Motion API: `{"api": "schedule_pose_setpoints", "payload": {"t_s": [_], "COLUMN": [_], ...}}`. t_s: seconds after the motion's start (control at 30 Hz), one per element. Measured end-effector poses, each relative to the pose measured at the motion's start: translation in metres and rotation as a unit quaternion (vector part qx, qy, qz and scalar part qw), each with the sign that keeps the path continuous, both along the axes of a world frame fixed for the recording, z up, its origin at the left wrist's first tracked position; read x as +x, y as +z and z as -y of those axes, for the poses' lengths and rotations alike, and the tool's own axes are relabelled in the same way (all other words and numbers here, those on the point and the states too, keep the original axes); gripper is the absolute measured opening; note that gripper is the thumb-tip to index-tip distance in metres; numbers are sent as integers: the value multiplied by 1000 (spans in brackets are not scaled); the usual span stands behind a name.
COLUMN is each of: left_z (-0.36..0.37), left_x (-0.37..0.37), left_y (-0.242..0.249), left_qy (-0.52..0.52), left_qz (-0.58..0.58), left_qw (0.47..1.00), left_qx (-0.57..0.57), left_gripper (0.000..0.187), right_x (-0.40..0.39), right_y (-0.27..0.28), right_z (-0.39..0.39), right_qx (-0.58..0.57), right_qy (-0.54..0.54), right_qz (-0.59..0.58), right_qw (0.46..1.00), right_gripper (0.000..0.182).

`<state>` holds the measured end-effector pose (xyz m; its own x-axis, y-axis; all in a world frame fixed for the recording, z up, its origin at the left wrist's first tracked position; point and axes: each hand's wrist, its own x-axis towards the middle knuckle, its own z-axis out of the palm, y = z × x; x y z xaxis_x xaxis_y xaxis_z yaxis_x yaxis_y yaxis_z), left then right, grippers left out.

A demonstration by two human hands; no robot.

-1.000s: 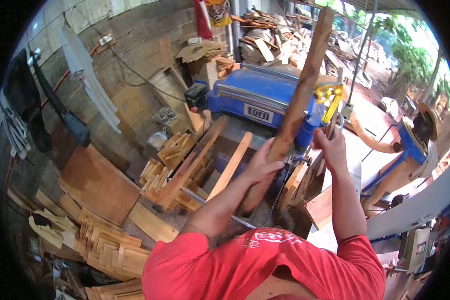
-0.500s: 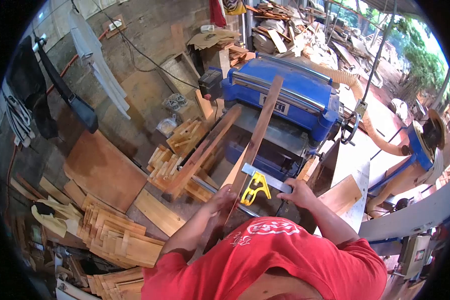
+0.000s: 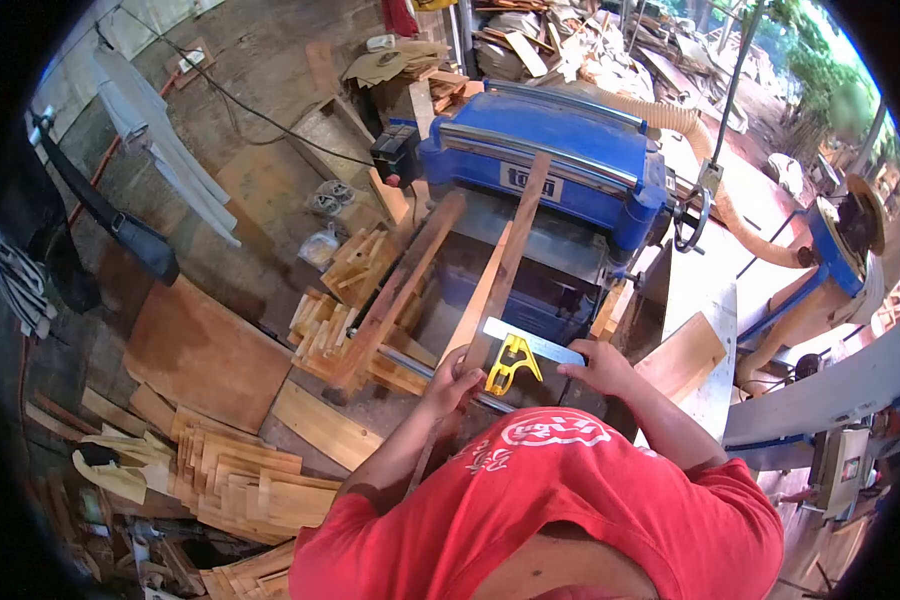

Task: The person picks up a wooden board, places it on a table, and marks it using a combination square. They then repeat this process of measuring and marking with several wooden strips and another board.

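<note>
My left hand (image 3: 452, 385) is closed round a long dark wooden board (image 3: 515, 245), whose far end rests at the blue planer (image 3: 560, 140). In my right hand (image 3: 598, 367) is the blade end of a combination square (image 3: 533, 345), with a steel rule and a yellow head. The rule's other end lies across the board near my left hand, and the yellow head sits close beside the board's edge. A paler wooden strip (image 3: 478, 295) runs just left of the board. Further left, another long wooden beam (image 3: 400, 295) slants toward the planer.
Short wood pieces (image 3: 325, 325) are stacked left of the beam, and more boards (image 3: 240, 470) lie at lower left. The planer's handwheel (image 3: 692, 222) juts out on its right, near a ribbed hose (image 3: 740, 225). A plank (image 3: 682, 360) rests right of my right hand.
The head view has shifted a little. My left hand has turned so its thumb shows on the board, and the square's yellow head looks nearer the board's edge.
</note>
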<state>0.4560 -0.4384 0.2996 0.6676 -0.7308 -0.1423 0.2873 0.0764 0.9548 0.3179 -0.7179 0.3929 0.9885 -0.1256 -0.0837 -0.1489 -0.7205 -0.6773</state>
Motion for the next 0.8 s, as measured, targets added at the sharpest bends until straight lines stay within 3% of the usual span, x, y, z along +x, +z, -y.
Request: {"api": "schedule_pose_setpoints", "payload": {"t_s": [0.1, 0.13, 0.2, 0.23, 0.3, 0.4, 0.53, 0.63, 0.8], "left_z": [9, 12, 8, 8, 10, 9, 7, 7, 6], "left_x": [-2, 0, 11, 13, 10, 7, 4, 7, 8], "left_y": [6, 4, -14, -6, 15, 38, 35, 18, 29], "left_qy": [23, 25, 14, 16, 16, -13, -38, -37, -27], "left_qz": [37, 66, 164, 193, 203, 247, 225, 257, 230], "left_qw": [999, 997, 986, 980, 979, 968, 973, 966, 973], "left_qx": [-7, -20, 30, 41, 22, 43, 35, 0, -9], "left_gripper": [61, 60, 72, 82, 85, 80, 73, 74, 75], "right_x": [3, 3, 5, 6, 9, 11, 11, 8, 5], "right_y": [7, 5, 6, 9, 15, 21, 28, 15, 18], "right_z": [6, 5, 5, 3, 1, 0, 0, 5, 4], "right_qx": [24, 2, 11, 5, 9, 7, 18, -19, -32], "right_qy": [6, 19, 12, 14, 13, 12, 20, 45, 47], "right_qz": [-44, 18, -17, -9, -24, -38, -42, 22, -35], "right_qw": [999, 1000, 1000, 1000, 1000, 999, 999, 999, 998], "right_gripper": [33, 32, 32, 32, 33, 34, 34, 36, 39]}}
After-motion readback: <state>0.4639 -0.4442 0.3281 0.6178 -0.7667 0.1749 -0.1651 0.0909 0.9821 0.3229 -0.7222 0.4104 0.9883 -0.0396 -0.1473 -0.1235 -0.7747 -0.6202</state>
